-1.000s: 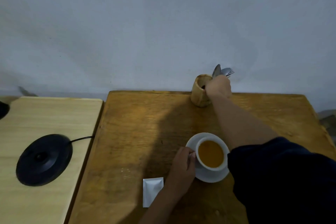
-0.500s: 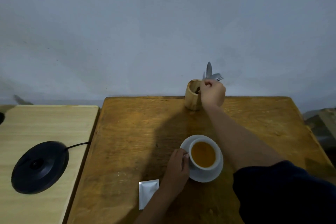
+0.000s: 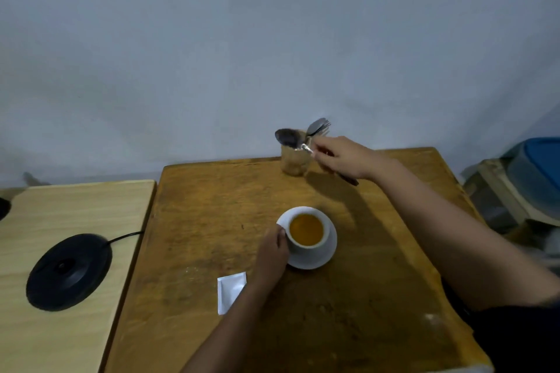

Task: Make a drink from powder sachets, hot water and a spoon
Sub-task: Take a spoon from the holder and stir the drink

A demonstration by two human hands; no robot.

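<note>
Spoon (image 3: 289, 139): now clear of the wooden cutlery holder (image 3: 293, 160), where half a second ago the right hand (image 3: 344, 156) was closed at the holder's mouth; the hand is wrapped round the handle, bowl pointing left and raised above the holder, dark handle end showing below the palm. Meaning, as a judgement: the stirring tool is secured, and carrying it to the cup is the step in hand. Cup (image 3: 306, 230): white, filled with orange-brown liquid, seated on a white saucer (image 3: 315, 257) near the middle of the wooden table (image 3: 212, 221); powder and water appear already in. Left hand (image 3: 272, 251): fingers curled against the cup's left side, steadying it as before. Sachet (image 3: 230, 291): white, lying flat just left of the left forearm; whether opened cannot be told. Remaining cutlery (image 3: 318, 127): fork and another piece upright in the holder. Kettle base (image 3: 68, 271): black, corded, on the paler side table (image 3: 75, 200), no kettle on it. Obstructions: none between spoon and cup; a full cup may slop when stirred.
</note>
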